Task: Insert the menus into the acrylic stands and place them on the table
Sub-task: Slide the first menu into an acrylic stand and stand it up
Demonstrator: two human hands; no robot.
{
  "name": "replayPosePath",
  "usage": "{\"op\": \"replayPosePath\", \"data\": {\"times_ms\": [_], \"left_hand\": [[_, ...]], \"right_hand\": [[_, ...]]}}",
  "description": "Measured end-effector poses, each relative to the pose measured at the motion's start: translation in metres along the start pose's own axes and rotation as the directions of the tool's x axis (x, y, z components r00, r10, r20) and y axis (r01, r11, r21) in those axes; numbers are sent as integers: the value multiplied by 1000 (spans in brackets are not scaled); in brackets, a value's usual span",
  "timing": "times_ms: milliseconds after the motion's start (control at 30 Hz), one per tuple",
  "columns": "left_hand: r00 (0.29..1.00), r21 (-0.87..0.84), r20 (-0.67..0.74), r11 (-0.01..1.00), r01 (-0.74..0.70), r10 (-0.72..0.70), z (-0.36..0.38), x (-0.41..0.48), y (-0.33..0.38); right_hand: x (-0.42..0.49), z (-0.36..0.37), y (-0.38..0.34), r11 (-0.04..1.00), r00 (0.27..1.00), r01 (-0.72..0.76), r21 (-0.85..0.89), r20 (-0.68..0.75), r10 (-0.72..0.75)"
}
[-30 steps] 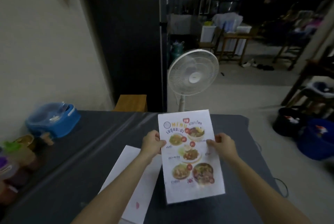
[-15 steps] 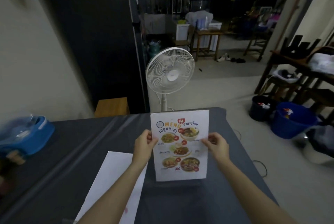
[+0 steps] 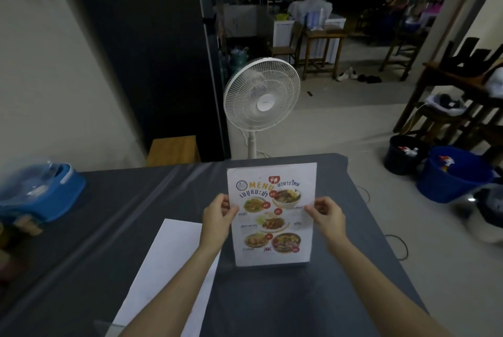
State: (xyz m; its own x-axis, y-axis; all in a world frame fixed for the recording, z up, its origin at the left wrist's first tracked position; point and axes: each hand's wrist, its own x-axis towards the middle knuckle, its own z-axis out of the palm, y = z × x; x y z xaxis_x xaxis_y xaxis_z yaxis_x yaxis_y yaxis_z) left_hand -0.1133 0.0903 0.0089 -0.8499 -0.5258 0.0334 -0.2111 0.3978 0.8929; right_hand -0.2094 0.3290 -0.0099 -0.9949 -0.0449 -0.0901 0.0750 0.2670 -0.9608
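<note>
Centre of frame: the printed colour paper menu (image 3: 270, 214) stands upright on the grey-clothed table (image 3: 136, 200), apparently already in its clear stand. Left hand (image 3: 217, 214) and right hand (image 3: 328, 217) pinch its side edges. A blank white sheet (image 3: 163, 268), lower left, awaits.

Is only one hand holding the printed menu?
No. The left hand pinches the menu at its left edge while the right hand pinches its right edge, holding it upright over the grey table.

Two hands (image 3: 217, 217) (image 3: 328, 218), one printed menu (image 3: 272, 214), one blank sheet (image 3: 166, 263) — one fan (image 3: 261, 95), two tubs (image 3: 453, 173) (image 3: 405, 153).
</note>
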Motion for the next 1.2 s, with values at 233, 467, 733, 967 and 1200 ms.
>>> {"op": "replayPosePath", "data": {"times_ms": [233, 467, 733, 967, 1200], "left_hand": [[1000, 5, -2, 1000, -9, 9, 2, -9, -3], [999, 89, 48, 996, -24, 20, -3, -14, -4], [960, 681, 203, 732, 3, -193, -7, -44, -36], [869, 861, 394, 452, -234, -300, -7, -74, -58], [810, 830, 484, 468, -304, -332, -15, -82, -74]], "right_hand": [[-10, -4, 4, 999, 998, 50, -8, 22, -50], [-20, -9, 2, 988, 990, 110, -109, 100, -100], [-27, -13, 28, 668, 950, 209, -714, 311, 36], [-63, -5, 67, 377, 926, 296, -878, 361, 114], [-109, 23, 74, 358, 899, 327, -875, 405, 168]]}}
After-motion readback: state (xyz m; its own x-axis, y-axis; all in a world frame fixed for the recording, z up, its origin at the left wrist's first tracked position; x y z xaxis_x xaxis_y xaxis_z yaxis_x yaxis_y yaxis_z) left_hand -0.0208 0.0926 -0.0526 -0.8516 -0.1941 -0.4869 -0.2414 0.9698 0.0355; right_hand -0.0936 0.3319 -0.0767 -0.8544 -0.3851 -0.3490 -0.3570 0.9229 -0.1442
